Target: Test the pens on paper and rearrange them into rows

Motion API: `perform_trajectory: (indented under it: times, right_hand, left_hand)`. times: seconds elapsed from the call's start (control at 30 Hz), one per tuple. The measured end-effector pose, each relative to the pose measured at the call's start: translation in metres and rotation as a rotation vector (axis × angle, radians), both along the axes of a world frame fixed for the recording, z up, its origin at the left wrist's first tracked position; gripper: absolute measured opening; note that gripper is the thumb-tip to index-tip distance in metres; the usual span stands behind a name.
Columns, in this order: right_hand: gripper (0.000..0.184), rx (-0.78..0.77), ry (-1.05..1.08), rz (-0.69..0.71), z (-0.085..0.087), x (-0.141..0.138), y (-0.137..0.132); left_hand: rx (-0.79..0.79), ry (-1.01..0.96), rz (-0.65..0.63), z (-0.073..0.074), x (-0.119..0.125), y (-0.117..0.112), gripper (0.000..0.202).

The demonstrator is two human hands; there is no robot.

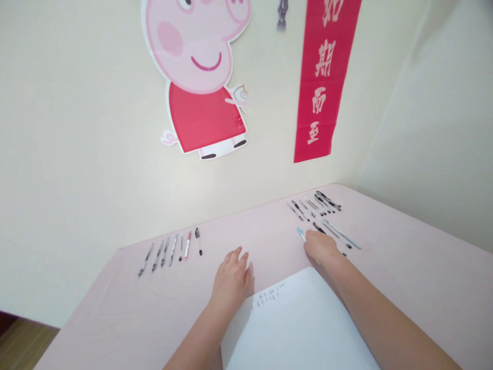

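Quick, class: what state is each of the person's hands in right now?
Left hand: open, nothing visibly held.
Right hand: curled over a slim light-blue-and-white pen; whether it grips it cannot be told.

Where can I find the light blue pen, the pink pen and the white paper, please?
Light blue pen (301, 234): head view, the part showing beyond the right hand (320, 247).
Pink pen (187, 245): head view, middle of its barrel.
White paper (296, 326): head view, its bare middle.
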State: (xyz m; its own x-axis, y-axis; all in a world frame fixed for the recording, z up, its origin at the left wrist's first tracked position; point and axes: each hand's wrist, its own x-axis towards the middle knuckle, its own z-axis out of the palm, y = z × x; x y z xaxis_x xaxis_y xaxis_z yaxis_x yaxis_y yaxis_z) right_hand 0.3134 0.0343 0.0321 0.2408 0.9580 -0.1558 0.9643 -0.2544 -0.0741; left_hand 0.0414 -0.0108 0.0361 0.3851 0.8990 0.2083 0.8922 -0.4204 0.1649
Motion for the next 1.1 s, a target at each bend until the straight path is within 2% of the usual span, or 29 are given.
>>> perform_trajectory:
  times: [0.1, 0.2, 0.43, 0.7, 0.9, 1.1]
  right_hand:
    - [0.025, 0.015, -0.004, 0.039, -0.003, -0.012, -0.001]
    - [0.023, 0.054, 0.035, 0.11, -0.007, -0.028, -0.004]
    - [0.019, 0.121, 0.285, 0.323, -0.015, -0.065, -0.014]
    - [0.022, 0.147, 0.416, 0.299, -0.018, -0.067, -0.013]
    - [0.022, 0.175, 0.457, 0.271, -0.023, -0.06, -0.008]
    - [0.02, 0.184, 0.481, 0.258, -0.029, -0.055, -0.004]
  left_hand:
    - [-0.028, -0.052, -0.098, -0.004, 0.011, -0.006, 0.035]
    - [-0.092, -0.075, -0.144, -0.009, 0.024, -0.01, 0.035]
    - [-0.174, -0.028, -0.21, -0.013, 0.054, -0.008, 0.027]
    - [-0.204, 0.043, -0.188, -0.022, 0.066, -0.001, 0.022]
    - [-0.191, 0.007, -0.167, -0.023, 0.061, 0.0, 0.019]
    - [-0.184, 0.027, -0.138, -0.015, 0.029, -0.007, 0.013]
